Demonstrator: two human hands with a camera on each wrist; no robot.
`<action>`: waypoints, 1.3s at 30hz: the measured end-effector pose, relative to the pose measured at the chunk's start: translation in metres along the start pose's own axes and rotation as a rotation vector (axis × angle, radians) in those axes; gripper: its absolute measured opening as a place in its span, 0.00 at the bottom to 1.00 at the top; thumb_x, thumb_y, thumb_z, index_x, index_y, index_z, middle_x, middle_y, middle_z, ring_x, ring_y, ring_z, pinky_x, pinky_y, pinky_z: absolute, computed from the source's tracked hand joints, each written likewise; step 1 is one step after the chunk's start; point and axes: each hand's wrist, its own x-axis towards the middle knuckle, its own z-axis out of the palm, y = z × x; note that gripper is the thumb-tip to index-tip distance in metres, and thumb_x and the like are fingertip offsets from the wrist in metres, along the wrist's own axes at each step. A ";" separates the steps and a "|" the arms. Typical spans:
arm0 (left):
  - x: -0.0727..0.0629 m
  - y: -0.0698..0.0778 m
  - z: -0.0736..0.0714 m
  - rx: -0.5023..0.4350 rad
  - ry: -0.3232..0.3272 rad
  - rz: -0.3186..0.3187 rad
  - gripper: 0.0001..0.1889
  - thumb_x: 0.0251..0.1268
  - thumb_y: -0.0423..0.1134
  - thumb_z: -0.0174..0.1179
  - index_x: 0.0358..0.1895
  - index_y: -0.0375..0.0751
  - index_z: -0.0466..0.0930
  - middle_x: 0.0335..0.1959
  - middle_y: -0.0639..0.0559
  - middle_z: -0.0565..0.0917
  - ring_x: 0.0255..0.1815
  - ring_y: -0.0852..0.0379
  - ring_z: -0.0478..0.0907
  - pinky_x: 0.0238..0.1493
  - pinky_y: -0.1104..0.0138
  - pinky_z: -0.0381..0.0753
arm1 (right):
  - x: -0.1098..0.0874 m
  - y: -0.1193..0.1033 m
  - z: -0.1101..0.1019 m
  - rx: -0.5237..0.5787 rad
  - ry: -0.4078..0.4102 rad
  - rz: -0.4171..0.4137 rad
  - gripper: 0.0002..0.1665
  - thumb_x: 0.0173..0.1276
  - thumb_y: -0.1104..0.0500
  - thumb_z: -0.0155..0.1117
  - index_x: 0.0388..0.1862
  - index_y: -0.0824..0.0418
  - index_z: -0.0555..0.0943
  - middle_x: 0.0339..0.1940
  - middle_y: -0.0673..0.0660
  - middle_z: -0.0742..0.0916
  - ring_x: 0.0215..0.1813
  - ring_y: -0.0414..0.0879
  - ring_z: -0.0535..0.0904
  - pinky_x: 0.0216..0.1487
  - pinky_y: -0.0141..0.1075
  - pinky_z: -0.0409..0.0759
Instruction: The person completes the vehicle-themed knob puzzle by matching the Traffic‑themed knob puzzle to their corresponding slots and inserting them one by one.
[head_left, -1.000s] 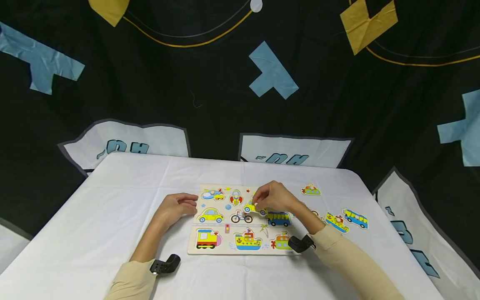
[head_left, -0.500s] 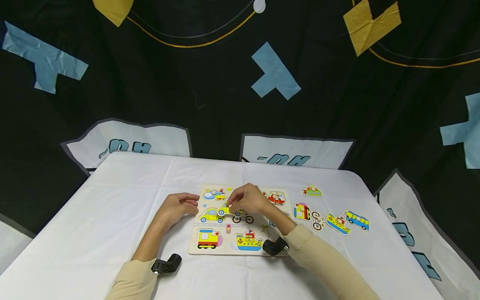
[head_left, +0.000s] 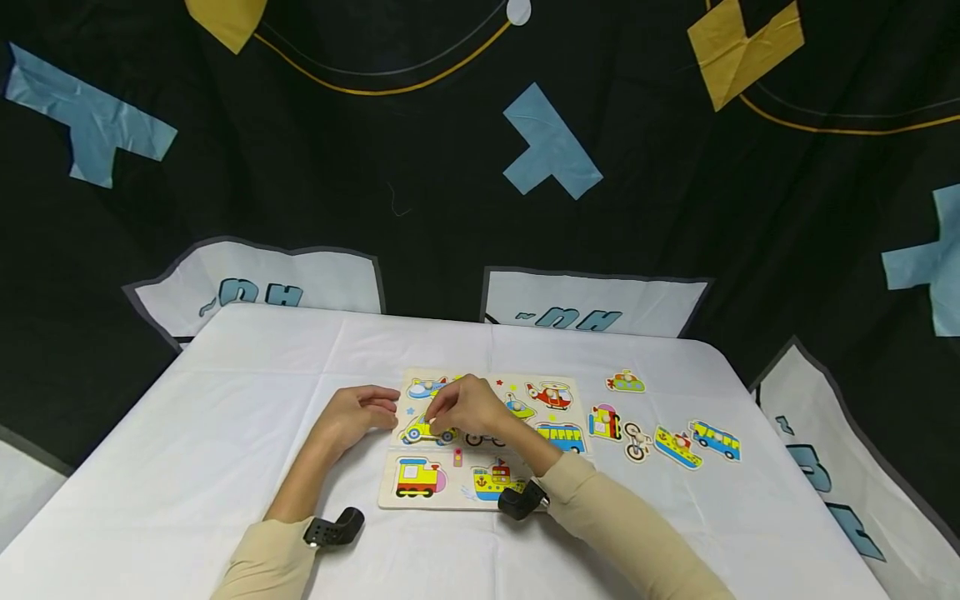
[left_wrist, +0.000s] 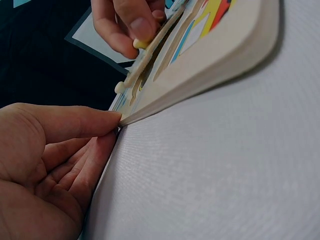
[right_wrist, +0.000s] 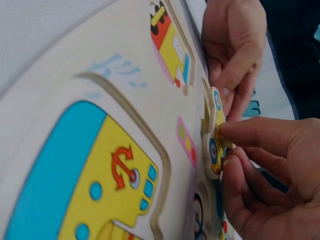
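Observation:
My right hand (head_left: 472, 408) pinches the knob of a yellow car puzzle piece (right_wrist: 214, 152) between thumb and fingers. The piece lies tilted over the car recess at the left of the wooden puzzle board (head_left: 459, 487), overlapping the printed car. At the board's left edge, my left hand (head_left: 356, 421) grips the rim between thumb and fingers, seen close up in the left wrist view. A helicopter piece (head_left: 553, 394) and a plane piece (head_left: 426, 388) sit at the board's top. My right hand hides part of the top row and bicycle recess.
Right of the board lie a submarine piece (head_left: 626, 382), train piece (head_left: 604, 423), bicycle piece (head_left: 637, 443), ship piece (head_left: 677, 448) and bus piece (head_left: 716, 440). A white cloth covers the table (head_left: 225, 467). Behind it hangs a black curtain (head_left: 420, 183).
My right hand has carried the car piece leftward across the board, from above the bus recess to the car recess, and lowered it. My left hand stays at the board's edge.

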 end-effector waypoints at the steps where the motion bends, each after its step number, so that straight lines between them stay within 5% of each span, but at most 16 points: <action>1: 0.000 0.000 0.000 0.001 0.000 -0.002 0.24 0.55 0.32 0.70 0.58 0.38 0.83 0.43 0.48 0.89 0.41 0.58 0.83 0.53 0.59 0.76 | 0.001 0.000 0.002 0.000 0.000 -0.001 0.05 0.55 0.62 0.79 0.30 0.54 0.91 0.24 0.47 0.88 0.29 0.38 0.77 0.33 0.29 0.71; 30: -0.002 0.001 -0.002 -0.007 -0.014 0.003 0.24 0.56 0.33 0.70 0.58 0.38 0.83 0.42 0.48 0.89 0.42 0.56 0.83 0.56 0.57 0.75 | 0.003 -0.004 0.012 -0.029 0.026 0.036 0.05 0.54 0.61 0.80 0.29 0.53 0.91 0.20 0.44 0.87 0.24 0.36 0.75 0.26 0.29 0.67; 39: -0.001 0.000 -0.001 -0.013 -0.014 0.013 0.24 0.55 0.32 0.70 0.58 0.37 0.83 0.43 0.47 0.88 0.42 0.57 0.83 0.53 0.60 0.76 | 0.002 -0.003 0.001 0.031 0.026 0.035 0.10 0.53 0.61 0.81 0.35 0.56 0.91 0.26 0.45 0.87 0.31 0.37 0.79 0.33 0.29 0.72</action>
